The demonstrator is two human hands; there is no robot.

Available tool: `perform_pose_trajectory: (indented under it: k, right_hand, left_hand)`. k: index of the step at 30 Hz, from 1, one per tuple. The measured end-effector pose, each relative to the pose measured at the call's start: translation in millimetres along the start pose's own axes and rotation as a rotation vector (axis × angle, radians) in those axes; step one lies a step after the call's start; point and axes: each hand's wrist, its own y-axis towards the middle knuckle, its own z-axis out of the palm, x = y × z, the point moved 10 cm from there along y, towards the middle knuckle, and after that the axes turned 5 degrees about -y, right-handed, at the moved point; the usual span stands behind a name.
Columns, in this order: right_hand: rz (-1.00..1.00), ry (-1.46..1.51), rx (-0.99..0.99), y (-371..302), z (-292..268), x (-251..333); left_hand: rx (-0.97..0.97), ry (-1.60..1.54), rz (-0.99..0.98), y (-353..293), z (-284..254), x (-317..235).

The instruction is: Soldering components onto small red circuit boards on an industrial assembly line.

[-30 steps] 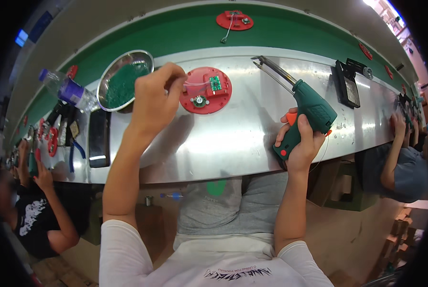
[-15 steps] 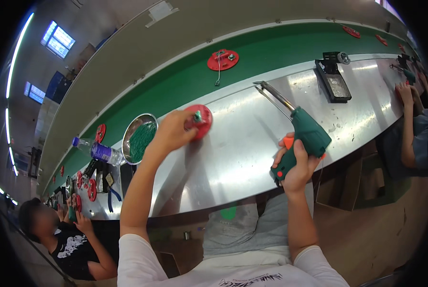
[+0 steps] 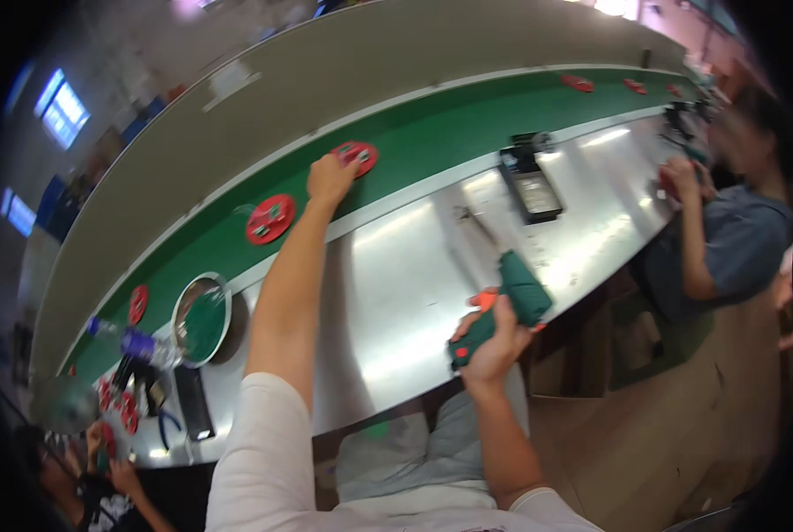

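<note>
My left hand (image 3: pixel 330 180) reaches out to the green strip behind the metal bench, its fingers closed at the edge of a red disc (image 3: pixel 361 157) that carries small parts. Another red disc (image 3: pixel 270 219) with small white and green parts lies on the strip, left of that hand. Over the bench's front, my right hand (image 3: pixel 494 350) is wrapped around the handle of a green soldering gun (image 3: pixel 522 288) with an orange trigger. Its long metal tip points away from me, over the bench, and is blurred.
A metal bowl (image 3: pixel 227 321) of green pieces stands at left, by a plastic bottle (image 3: pixel 148 348), a dark flat slab (image 3: pixel 193 403) and blue-handled pliers (image 3: pixel 167 428). A black soldering stand (image 3: pixel 531 184) sits at back right. Co-workers sit at both sides.
My left hand has moved from above the bench to the green strip, at a red disc there. A second disc lies to its left. The view has turned right; the soldering gun stays in my right hand.
</note>
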Motion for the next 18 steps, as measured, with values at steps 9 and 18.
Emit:
perform_pose_trajectory:
  k: [9,18]
  right_hand:
    - [0.018,0.026,0.041,0,3,2]
    - [-0.019,-0.017,0.086,-5,2,5]
  left_hand:
    - [-0.022,-0.182,0.112,-2,-5,-16]
    - [0.51,-0.47,0.385,-198,-82,-22]
